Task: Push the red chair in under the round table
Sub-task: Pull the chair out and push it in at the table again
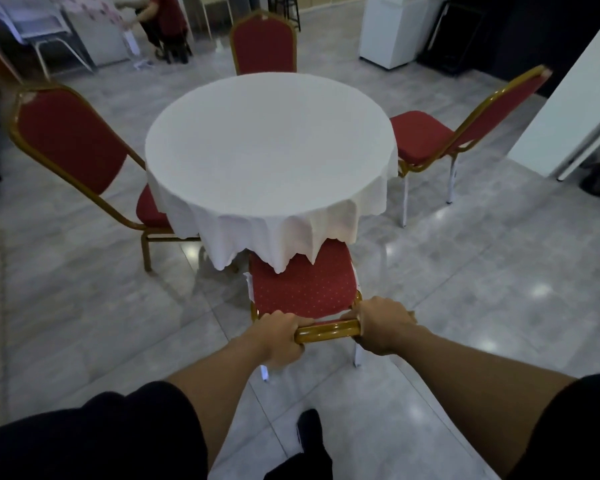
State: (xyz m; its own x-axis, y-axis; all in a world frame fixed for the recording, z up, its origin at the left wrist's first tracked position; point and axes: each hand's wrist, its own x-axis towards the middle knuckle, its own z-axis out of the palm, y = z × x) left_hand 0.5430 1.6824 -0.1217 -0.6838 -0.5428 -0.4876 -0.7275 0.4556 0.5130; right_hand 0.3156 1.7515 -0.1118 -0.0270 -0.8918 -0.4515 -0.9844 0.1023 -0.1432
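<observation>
A red chair [303, 291] with a gold frame stands right in front of me, its seat facing the round table [271, 147]. The table wears a white cloth whose hanging hem overlaps the front of the seat. My left hand [280, 336] grips the left end of the chair's gold top rail. My right hand [385, 323] grips the right end of the same rail. The chair's backrest is hidden below my hands, seen edge-on.
Three more red chairs stand around the table: one at the left [73, 143], one at the far side [263, 43], one at the right [440, 133]. A person [163, 19] sits in the far left corner. A white wall panel [568, 98] stands at the right. My foot [309, 431] is on the grey tiled floor.
</observation>
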